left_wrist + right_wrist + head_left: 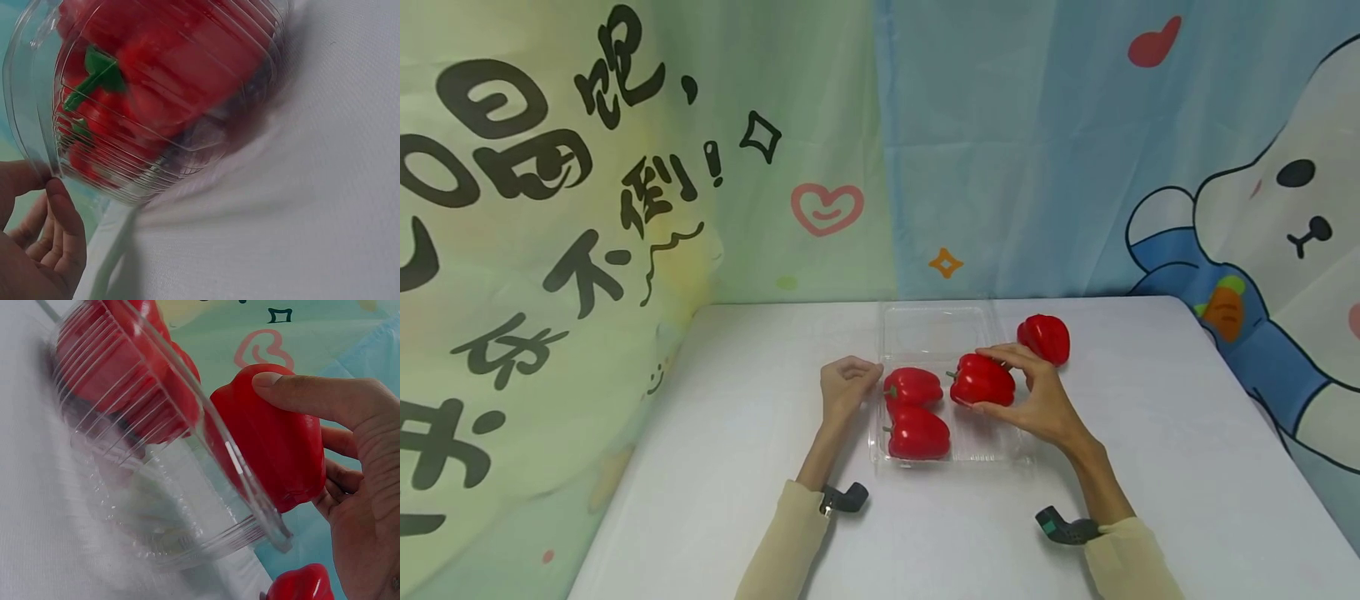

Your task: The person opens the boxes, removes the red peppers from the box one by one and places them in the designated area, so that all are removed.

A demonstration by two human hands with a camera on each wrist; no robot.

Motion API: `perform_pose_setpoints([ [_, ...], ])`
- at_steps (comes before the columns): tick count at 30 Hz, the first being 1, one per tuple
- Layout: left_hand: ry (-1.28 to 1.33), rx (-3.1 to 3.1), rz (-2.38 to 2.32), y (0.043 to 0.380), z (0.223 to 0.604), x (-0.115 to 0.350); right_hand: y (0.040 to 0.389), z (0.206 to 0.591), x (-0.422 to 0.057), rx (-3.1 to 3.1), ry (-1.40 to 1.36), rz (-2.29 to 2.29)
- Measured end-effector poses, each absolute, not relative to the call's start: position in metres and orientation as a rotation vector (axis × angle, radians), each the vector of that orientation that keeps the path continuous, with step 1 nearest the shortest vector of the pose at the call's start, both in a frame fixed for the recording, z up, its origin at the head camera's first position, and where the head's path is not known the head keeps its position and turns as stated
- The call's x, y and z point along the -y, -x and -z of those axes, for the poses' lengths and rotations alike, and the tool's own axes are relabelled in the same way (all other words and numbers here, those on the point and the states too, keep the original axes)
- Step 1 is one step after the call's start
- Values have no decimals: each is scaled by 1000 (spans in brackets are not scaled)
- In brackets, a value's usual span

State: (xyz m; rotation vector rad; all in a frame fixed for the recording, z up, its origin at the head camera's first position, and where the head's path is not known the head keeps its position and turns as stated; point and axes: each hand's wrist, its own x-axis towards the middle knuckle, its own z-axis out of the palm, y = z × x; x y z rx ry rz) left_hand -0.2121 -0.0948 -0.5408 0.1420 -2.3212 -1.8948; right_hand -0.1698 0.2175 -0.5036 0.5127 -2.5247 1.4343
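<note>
A clear plastic clamshell box (985,450) lies with its lid (936,329) folded back behind it. Two red bell peppers with green stems fill its left side, the rear bell pepper (913,387) and the front bell pepper (919,433). My right hand (1037,392) grips another red bell pepper (269,437) between thumb and fingers, over the box's right part. In the right wrist view that pepper overlaps the rim. At the box's left edge, my left hand (846,385) pinches the rim (47,169) between thumb and forefinger.
One more red bell pepper (1045,338) lies on the white table (700,500) behind my right hand, right of the lid. A printed cloth (820,108) hangs along the back and left. Both wrists carry small dark camera mounts (1067,529).
</note>
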Motion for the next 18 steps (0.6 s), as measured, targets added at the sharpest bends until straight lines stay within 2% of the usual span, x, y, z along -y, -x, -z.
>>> perform_pose_setpoints([
  [18,-131,2313,1914,212,542,95,167,496,-226,2488,-487,-1383],
])
